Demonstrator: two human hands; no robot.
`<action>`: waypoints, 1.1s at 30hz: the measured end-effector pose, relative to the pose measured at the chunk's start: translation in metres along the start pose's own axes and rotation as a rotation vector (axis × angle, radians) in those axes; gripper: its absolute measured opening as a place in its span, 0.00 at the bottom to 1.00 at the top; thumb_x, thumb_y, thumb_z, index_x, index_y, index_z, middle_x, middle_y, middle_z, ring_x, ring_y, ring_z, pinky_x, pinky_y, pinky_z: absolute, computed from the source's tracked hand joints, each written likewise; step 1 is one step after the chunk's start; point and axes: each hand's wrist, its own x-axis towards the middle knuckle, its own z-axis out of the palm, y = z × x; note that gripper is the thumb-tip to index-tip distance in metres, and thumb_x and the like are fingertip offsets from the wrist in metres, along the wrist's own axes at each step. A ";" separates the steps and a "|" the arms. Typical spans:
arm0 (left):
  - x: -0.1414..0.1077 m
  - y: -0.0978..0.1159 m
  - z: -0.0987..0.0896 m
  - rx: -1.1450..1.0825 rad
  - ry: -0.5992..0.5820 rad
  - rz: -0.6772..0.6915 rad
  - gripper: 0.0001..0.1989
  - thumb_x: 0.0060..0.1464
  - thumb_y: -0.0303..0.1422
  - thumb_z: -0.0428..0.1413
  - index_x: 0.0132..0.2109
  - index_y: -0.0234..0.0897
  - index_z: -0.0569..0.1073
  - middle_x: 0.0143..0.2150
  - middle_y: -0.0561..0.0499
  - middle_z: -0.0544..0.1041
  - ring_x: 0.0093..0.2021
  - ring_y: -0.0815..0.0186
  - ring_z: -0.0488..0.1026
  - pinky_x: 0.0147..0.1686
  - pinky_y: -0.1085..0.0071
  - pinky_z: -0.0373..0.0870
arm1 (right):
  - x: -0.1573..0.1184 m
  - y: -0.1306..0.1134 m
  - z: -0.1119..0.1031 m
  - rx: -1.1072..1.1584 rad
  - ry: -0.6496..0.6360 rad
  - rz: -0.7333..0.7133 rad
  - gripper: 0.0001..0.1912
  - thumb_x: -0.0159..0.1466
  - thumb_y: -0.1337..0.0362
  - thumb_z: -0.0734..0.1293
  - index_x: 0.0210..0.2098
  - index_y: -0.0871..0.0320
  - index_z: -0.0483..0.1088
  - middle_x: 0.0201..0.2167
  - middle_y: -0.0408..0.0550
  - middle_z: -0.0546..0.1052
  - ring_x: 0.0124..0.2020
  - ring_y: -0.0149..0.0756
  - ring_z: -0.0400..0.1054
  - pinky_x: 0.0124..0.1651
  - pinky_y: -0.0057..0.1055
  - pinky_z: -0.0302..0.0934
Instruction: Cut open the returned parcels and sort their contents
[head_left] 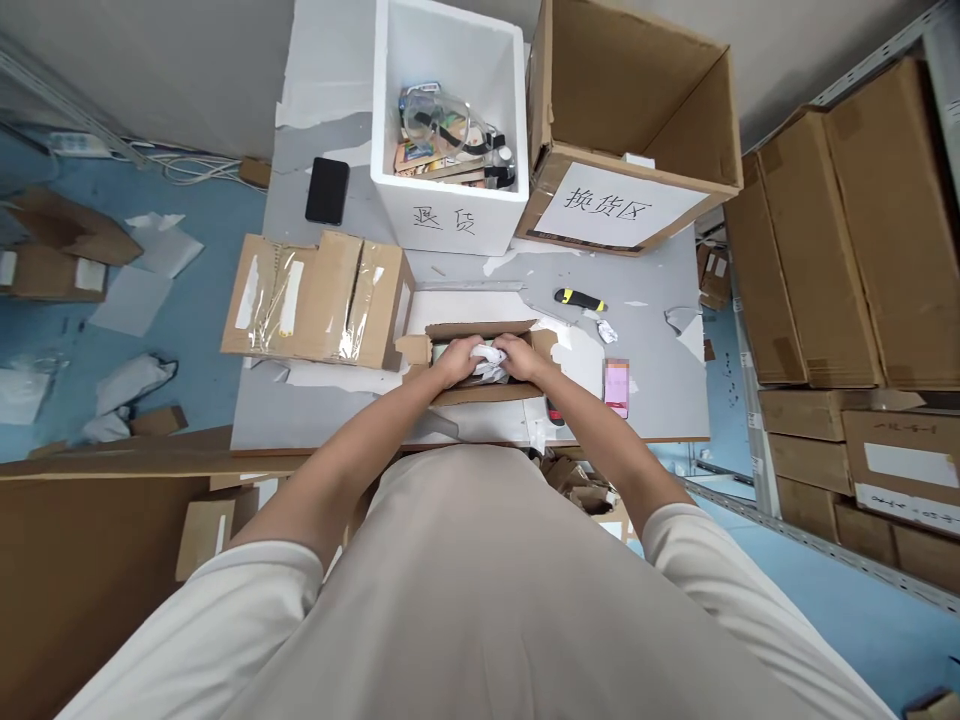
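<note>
A small open cardboard box [487, 394] sits at the table's front edge, its flaps folded outward. Both hands are down at its opening. My left hand [457, 362] closes its fingers on the left side of some crumpled white paper [490, 368]. From the other side, my right hand [520, 357] grips the same paper. Beneath the paper, the box's contents are mostly hidden. Close to my right wrist lies a red and black object [554, 412], partly covered by the arm.
A taped carton [315, 300] stands left of the small box. Behind are a white foam bin [450, 215] holding mixed goods and a large open carton [637, 205]. A yellow-black utility knife [580, 300], a pink-screened phone [616, 388] and a black phone [327, 191] lie on the table [660, 350].
</note>
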 end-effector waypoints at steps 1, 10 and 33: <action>0.002 0.002 0.000 -0.123 0.053 -0.042 0.10 0.52 0.30 0.52 0.42 0.34 0.74 0.39 0.47 0.78 0.41 0.61 0.73 0.46 0.65 0.68 | 0.000 0.001 -0.002 0.071 0.010 -0.001 0.17 0.59 0.73 0.61 0.48 0.62 0.68 0.45 0.51 0.72 0.46 0.37 0.67 0.50 0.32 0.63; -0.014 0.045 -0.002 -1.084 0.173 -0.374 0.26 0.54 0.51 0.48 0.43 0.31 0.73 0.34 0.45 0.78 0.36 0.58 0.76 0.38 0.64 0.72 | -0.010 -0.054 -0.012 0.255 0.128 0.031 0.31 0.61 0.74 0.58 0.64 0.57 0.54 0.57 0.55 0.69 0.55 0.44 0.65 0.57 0.43 0.59; -0.221 -0.116 -0.078 -0.305 0.695 -0.673 0.21 0.49 0.48 0.54 0.39 0.32 0.70 0.30 0.49 0.74 0.31 0.65 0.71 0.33 0.71 0.68 | -0.027 -0.208 0.070 0.443 -0.175 -0.255 0.41 0.62 0.63 0.64 0.69 0.58 0.41 0.69 0.56 0.48 0.69 0.47 0.45 0.66 0.47 0.49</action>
